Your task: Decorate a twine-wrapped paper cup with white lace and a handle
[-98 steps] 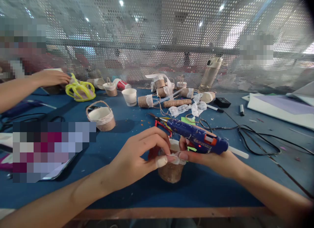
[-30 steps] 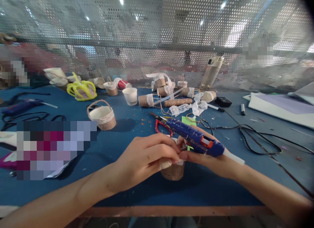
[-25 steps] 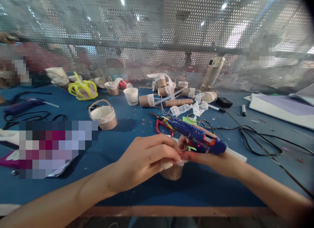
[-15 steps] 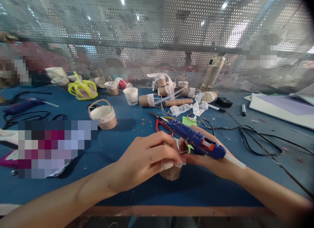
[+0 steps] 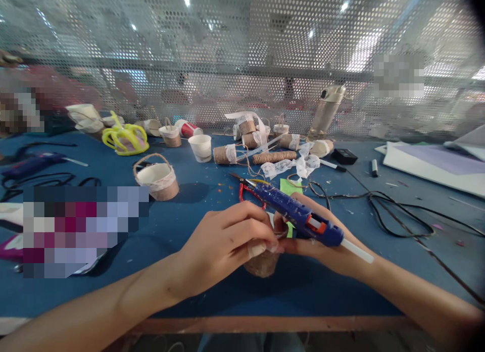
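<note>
Near the table's front edge, a twine-wrapped paper cup is held low over the blue surface. My left hand is closed round its upper part, fingers bent over the rim. My right hand grips a blue hot glue gun, whose nozzle points away to the upper left and whose white glue stick sticks out behind. Its fingertips also meet the cup's rim beside my left fingers. The inside of the cup is mostly hidden. Red-handled scissors lie just beyond the glue gun.
To the left stands a small basket with a twine handle. Farther back are a white paper cup, a twine roll, white lace and a bottle. A black cable loops at right; a perforated screen rises behind.
Both hands stay at the cup with almost no movement; the fingers at the rim have shifted slightly. The whole view has slid a little to the left.
</note>
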